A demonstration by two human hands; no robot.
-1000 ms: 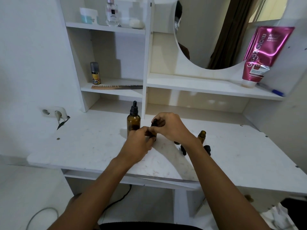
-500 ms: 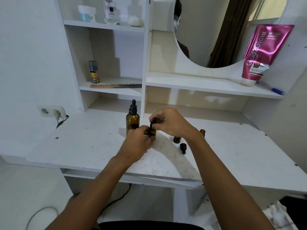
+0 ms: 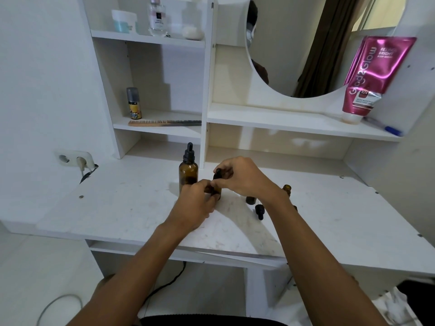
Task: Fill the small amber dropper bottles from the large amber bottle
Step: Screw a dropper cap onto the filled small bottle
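Note:
The large amber bottle with a black dropper cap stands upright at the back of the white desk. Just right of it, my left hand grips the body of a small amber dropper bottle. My right hand pinches that bottle's black dropper cap from above. Behind my right wrist stand two more small amber bottles, one open-necked, both partly hidden. A loose black dropper cap lies on the desk in front of them.
Shelves rise behind the desk with a comb, a small spray can, jars and a perfume bottle. A pink tube and a pen sit on the right shelf under a round mirror. A wall socket is at left.
Both hands stay on the small bottle and its cap with only slight finger movement. The view has shifted a little, so the bottles behind my right wrist show differently.

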